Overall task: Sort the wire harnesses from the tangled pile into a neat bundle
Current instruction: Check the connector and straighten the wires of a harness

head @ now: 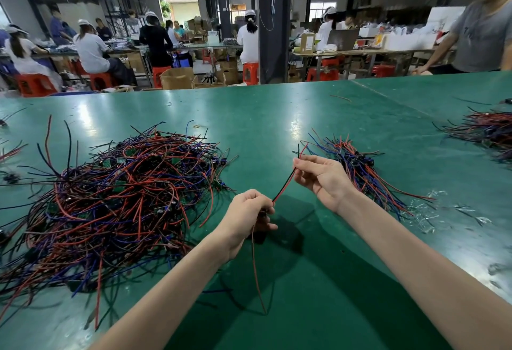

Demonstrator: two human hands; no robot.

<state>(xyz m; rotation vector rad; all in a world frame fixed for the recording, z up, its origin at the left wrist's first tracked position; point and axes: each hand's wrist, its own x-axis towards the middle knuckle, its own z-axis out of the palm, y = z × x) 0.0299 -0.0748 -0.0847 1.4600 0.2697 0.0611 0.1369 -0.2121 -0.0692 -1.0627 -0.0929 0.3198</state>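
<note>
Above the green table (277, 117), the left hand (248, 212) grips the near end of a red and black wire (284, 185), and the right hand (322, 176) pinches its far end. A tangled pile (119, 197) lies on the left, and a smaller bundle (357, 161) just behind the right hand.

We see a smooth green counter (249, 117) with a soft sheen, matt plastic-coated wires in the tangled pile (116, 197), and crinkled clear plastic (424, 211) at right.

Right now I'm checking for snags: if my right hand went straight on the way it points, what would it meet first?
Probably nothing: the right hand points up-left over bare table, between the tangled pile and the bundle.
</note>
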